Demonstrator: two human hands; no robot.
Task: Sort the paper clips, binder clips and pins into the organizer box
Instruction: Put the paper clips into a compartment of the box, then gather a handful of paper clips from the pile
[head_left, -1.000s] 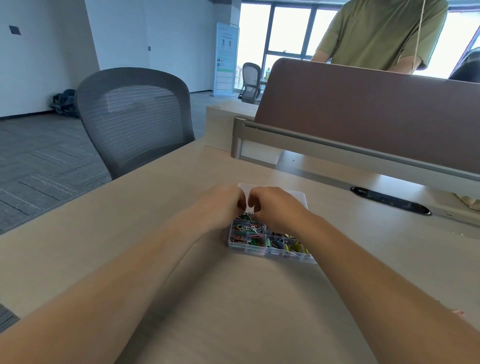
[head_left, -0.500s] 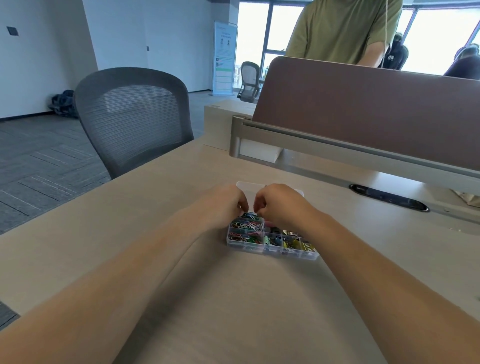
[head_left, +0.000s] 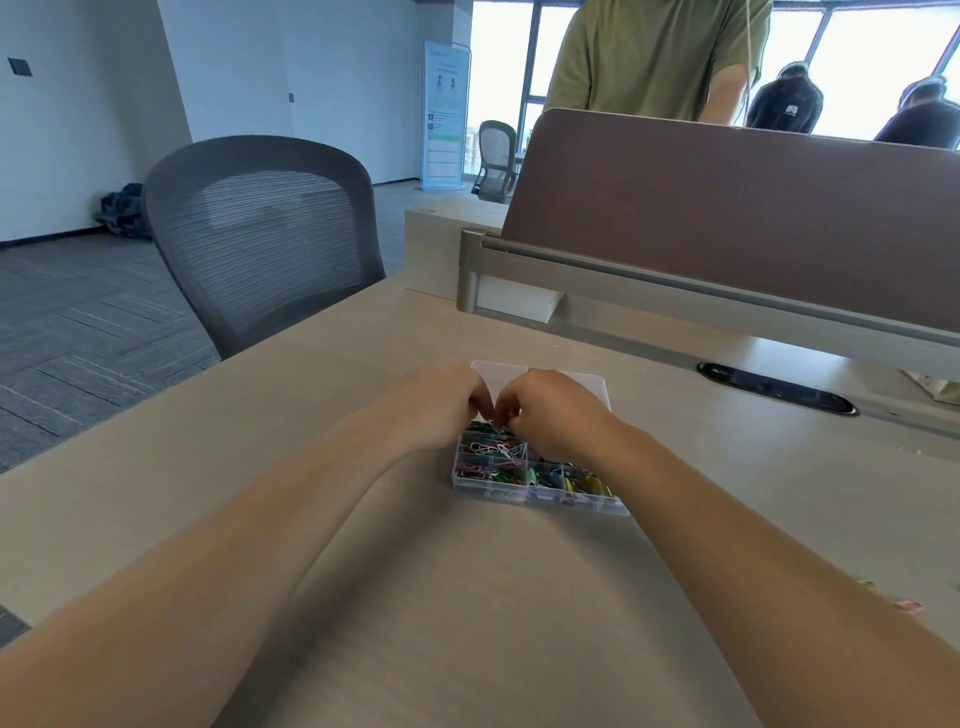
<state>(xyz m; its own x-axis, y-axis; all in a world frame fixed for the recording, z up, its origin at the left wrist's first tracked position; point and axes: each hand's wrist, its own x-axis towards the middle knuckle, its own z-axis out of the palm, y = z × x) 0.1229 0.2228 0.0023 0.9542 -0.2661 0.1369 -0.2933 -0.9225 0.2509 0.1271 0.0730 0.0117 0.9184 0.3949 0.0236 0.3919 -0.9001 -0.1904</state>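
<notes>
One clear box (head_left: 540, 498) is set on the desk (head_left: 467, 597), its lid (head_left: 592, 387) laid open behind it. The left hand (head_left: 441, 405) and the right hand (head_left: 553, 410) are held over its far-left part. The fingers are curled, tips nearly meeting just above the paper clips (head_left: 491, 451) — whether anything is pinched cannot be told. The clips lie tangled — too many to be counted.

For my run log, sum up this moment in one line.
stage: sorting | left hand: curled above organizer box | right hand: curled, beside left hand | paper clips: in box | held item: unclear
</notes>
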